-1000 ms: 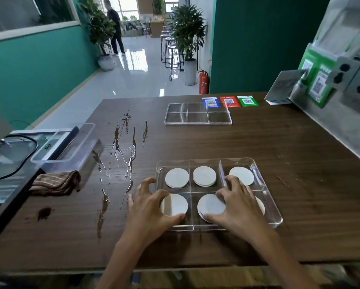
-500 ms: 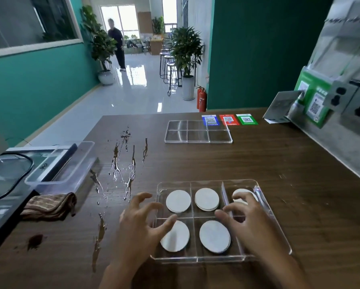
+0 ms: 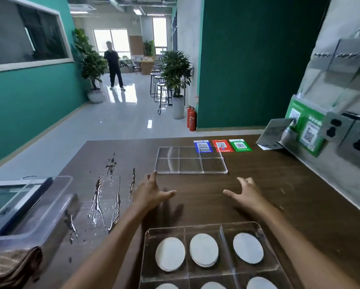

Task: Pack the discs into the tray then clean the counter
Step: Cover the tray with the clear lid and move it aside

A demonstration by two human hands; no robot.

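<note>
both hands have left the filled tray [image 3: 258, 230] near the bench edge and reach forward empty, left hand [image 3: 149, 193] and right hand [image 3: 244, 193] spread, toward the clear lid [image 3: 190, 161] lying crosswise just beyond them.

The counter [image 3: 279, 195] is showing dark wood grain with a low sheen. Spilled liquid [image 3: 104, 197] is glistening wet near its left edge. The tray [image 3: 266, 236] at the near edge is looking like clear, glossy plastic, and the discs [image 3: 203, 250] in it are looking white, matt and smooth. The lid [image 3: 190, 161] toward the far edge is shining as clear plastic. The cloth [image 3: 10, 265] at the near left corner is looking brown, woven and soft.
</note>
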